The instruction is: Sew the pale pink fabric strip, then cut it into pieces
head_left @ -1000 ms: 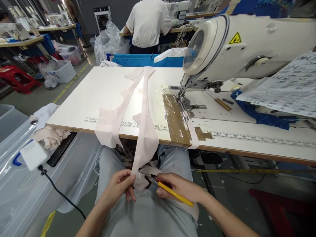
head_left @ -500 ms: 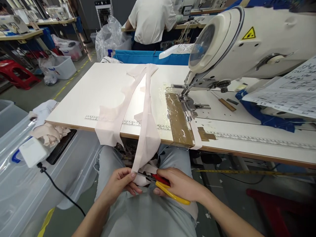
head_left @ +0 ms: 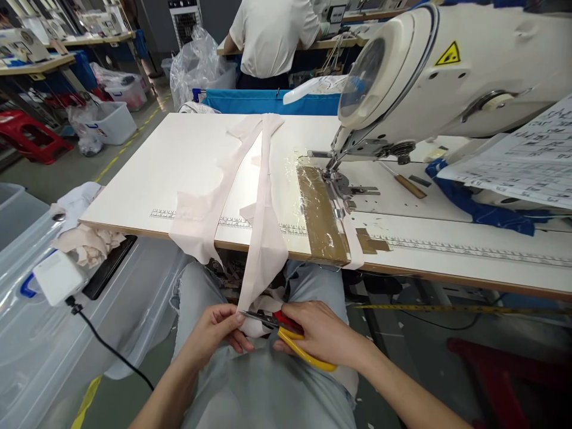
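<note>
My left hand (head_left: 220, 331) pinches the lower tip of a pale pink fabric piece (head_left: 266, 250) that hangs off the table's front edge over my lap. A pair of scissors (head_left: 308, 356) with yellow and red handles is in my right hand (head_left: 319, 331). The blades point left and reach the fabric beside my left fingertips. Whether they cut into the cloth at this moment I cannot tell. Left of that piece, another pale pink part (head_left: 196, 220) drapes across the tabletop and over its edge; the two run up together toward the back.
A white sewing machine (head_left: 447, 77) stands on the right of the table (head_left: 134, 173). Near its needle lie a wooden-handled tool (head_left: 410, 186) and blue cloth (head_left: 478, 211). Clear plastic bins (head_left: 111, 322) stand at left. A person in a white shirt (head_left: 274, 39) sits ahead.
My right hand has moved slightly left with the scissors, bringing the blades closer to my left fingertips. The left hand keeps its pinch on the fabric; the view has shifted a little.
</note>
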`<state>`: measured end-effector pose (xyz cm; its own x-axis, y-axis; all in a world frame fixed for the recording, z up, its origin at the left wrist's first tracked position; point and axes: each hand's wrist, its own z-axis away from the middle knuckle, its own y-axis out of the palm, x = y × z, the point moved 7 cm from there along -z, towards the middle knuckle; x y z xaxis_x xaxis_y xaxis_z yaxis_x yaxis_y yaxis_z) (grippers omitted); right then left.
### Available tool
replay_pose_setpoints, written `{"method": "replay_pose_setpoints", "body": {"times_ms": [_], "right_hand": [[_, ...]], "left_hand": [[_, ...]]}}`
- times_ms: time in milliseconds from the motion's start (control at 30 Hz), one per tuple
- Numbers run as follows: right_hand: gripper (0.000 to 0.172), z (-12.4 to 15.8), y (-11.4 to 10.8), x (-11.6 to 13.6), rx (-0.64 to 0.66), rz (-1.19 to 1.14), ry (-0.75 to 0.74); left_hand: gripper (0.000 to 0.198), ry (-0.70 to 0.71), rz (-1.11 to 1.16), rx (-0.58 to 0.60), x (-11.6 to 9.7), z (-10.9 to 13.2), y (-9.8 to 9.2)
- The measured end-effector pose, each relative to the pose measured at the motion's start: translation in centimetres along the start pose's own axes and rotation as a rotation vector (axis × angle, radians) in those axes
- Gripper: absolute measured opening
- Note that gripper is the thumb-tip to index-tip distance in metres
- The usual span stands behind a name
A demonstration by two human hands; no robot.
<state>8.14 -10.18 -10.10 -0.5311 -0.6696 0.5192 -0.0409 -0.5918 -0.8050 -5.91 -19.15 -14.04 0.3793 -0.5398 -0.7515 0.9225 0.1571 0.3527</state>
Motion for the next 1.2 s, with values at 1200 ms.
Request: {"method": "replay_pose_setpoints", "body": {"times_ms": [1200], "right_hand": [[0.044,6.3,3.6,-2.6,-0.173,-0.638,0.200]], "left_hand": [[0.051,0.120,-0.116,0.059,0.7,1.2,1.8]]}}
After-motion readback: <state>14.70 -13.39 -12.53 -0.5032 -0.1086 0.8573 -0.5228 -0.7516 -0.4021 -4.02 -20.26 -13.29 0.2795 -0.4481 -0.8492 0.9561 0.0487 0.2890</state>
